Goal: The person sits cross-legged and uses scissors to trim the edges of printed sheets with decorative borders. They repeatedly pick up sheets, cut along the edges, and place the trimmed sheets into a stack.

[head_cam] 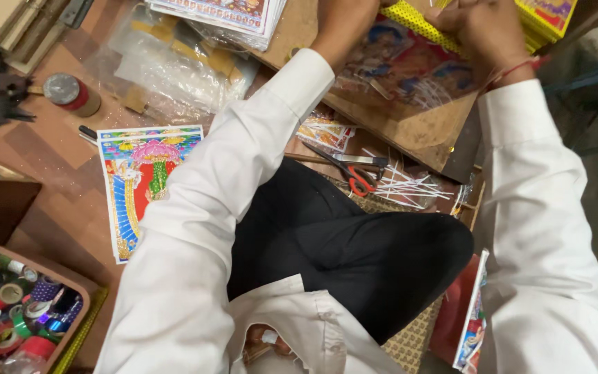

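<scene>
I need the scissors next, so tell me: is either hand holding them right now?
No, the scissors lie on the floor by the knee, while the left hand and right hand work on the colourful picture above.

1 head view | looks steeply down | close over lap, floor

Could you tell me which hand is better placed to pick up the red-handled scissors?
Probably the left hand: the scissors lie close beside its sleeve, while the right hand is farther off, at the yellow strip.
</scene>
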